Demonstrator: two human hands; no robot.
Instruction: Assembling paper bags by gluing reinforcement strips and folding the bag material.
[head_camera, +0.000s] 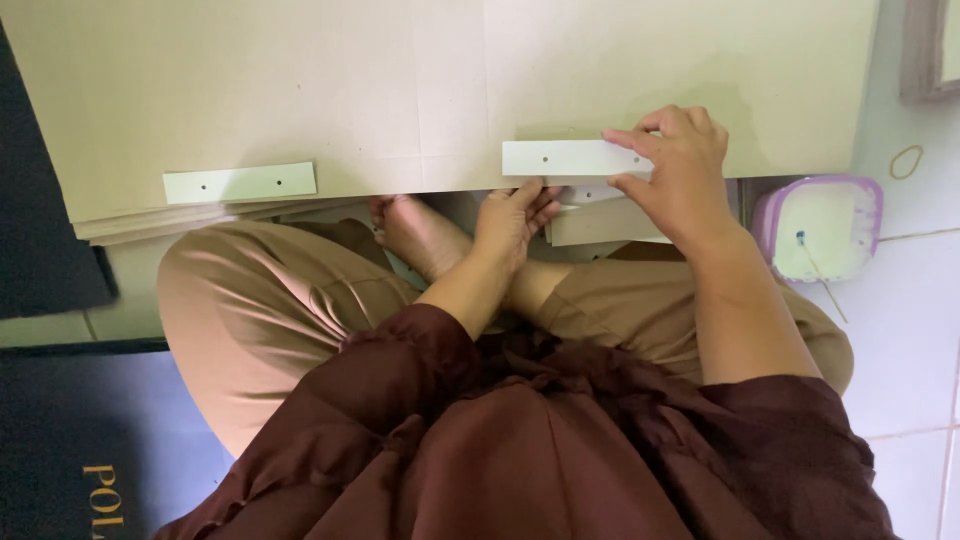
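I sit cross-legged in tan trousers on a tiled floor, facing a stack of large cardboard sheets (400, 80). A pale strip with small holes (560, 157) lies at the near edge of the top sheet. My right hand (675, 175) pinches its right end between thumb and fingers. My left hand (512, 220) reaches under the cardboard's edge, fingertips touching the strip's lower edge and a further pale piece (600, 222) beneath. A second pale strip (240, 183) lies on the cardboard to the left, untouched.
A purple-rimmed container of pale paste (818, 228) with a thin stick in it stands on the white tiles at right. A rubber band (906, 161) lies beyond it. Dark mats (50, 250) cover the floor at left. My bare foot (415, 230) rests under the cardboard's edge.
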